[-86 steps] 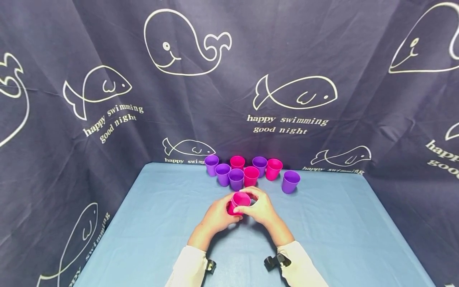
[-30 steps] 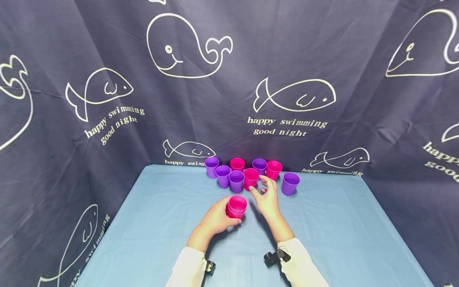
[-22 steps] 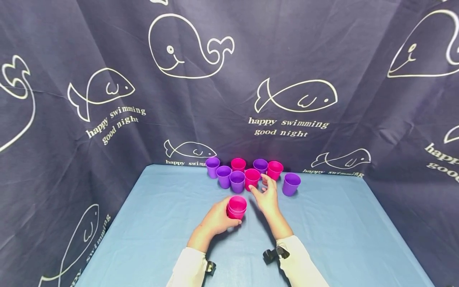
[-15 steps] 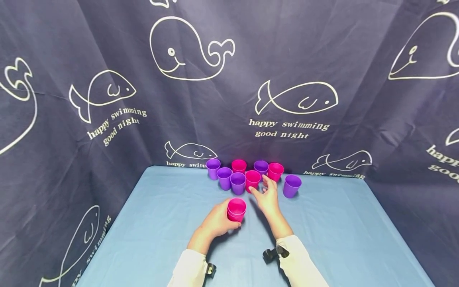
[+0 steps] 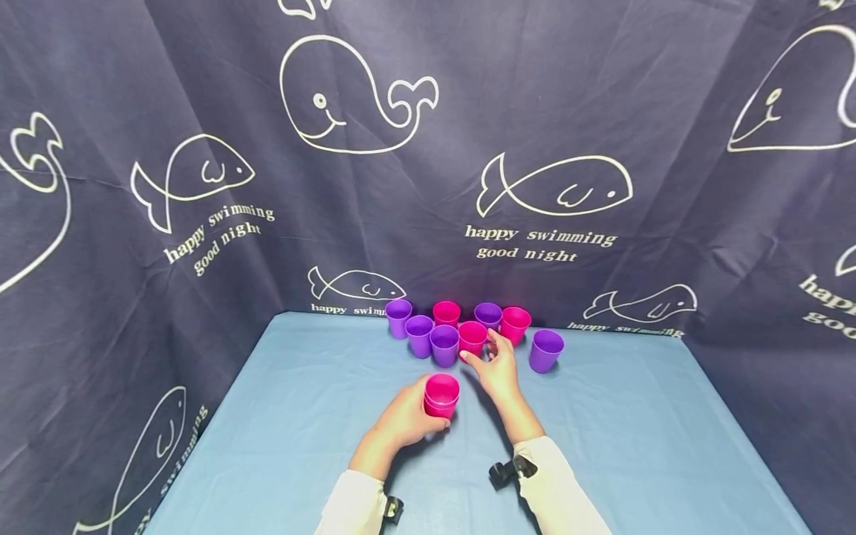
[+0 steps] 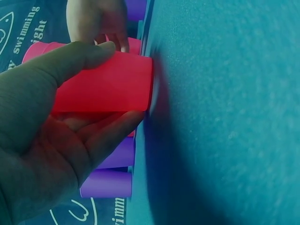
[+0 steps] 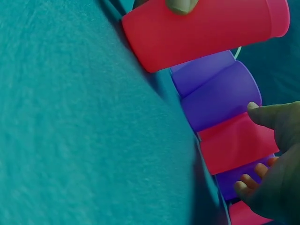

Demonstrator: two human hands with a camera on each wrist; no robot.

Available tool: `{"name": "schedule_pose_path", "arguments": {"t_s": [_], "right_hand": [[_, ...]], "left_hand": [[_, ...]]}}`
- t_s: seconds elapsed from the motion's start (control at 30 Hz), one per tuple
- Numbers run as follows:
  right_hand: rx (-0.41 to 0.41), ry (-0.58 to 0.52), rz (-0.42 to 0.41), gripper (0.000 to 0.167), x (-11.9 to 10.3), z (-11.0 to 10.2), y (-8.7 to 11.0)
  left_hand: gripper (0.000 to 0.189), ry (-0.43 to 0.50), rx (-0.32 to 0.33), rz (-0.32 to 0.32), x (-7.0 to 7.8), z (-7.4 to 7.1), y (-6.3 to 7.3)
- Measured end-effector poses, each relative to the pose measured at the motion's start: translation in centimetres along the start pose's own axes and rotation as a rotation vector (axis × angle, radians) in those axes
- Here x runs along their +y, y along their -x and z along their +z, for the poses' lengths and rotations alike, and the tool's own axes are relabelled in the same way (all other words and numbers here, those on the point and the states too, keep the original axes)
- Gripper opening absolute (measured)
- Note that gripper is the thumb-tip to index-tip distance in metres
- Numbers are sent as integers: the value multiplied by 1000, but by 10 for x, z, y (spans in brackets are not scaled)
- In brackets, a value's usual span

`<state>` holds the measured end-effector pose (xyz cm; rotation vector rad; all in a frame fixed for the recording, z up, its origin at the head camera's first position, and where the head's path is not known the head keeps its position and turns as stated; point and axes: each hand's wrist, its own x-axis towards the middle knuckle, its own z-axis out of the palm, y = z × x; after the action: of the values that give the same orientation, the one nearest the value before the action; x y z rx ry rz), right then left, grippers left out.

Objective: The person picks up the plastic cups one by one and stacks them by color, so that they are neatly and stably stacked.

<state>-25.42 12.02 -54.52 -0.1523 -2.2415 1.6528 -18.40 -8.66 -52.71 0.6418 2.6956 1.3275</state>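
My left hand grips two nested pink cups, upright near the middle of the table. In the left wrist view, thumb and fingers lie on either side of the outer cup, whose base is right at the blue cloth. My right hand reaches to a pink cup in the front of the group. Its thumb and fingers are spread on either side of that cup; in the right wrist view, a gap shows between the fingers and the pink cup.
Purple cups stand left of the reached cup, close together. Behind are another pink cup, a purple cup and a pink cup. A lone purple cup stands at the right. Dark printed curtain rises behind the table.
Earlier both hands held the nested pink cups. The right hand has since let go and moved up to the front pink cup, lately edging closer around it. The left hand keeps its grip.
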Motion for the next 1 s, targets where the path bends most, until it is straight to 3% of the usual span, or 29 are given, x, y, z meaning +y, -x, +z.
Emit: {"name": "schedule_pose_path", "arguments": {"t_s": [0.37,1.0], "right_hand": [[-53,-34,19,72,4,8,-1],[-7,-99,21,67,8,18,-11]], "left_hand": [[66,25,-20,-14,-2,-2,-1],[66,12,-15,-23,1,-2,0]]}}
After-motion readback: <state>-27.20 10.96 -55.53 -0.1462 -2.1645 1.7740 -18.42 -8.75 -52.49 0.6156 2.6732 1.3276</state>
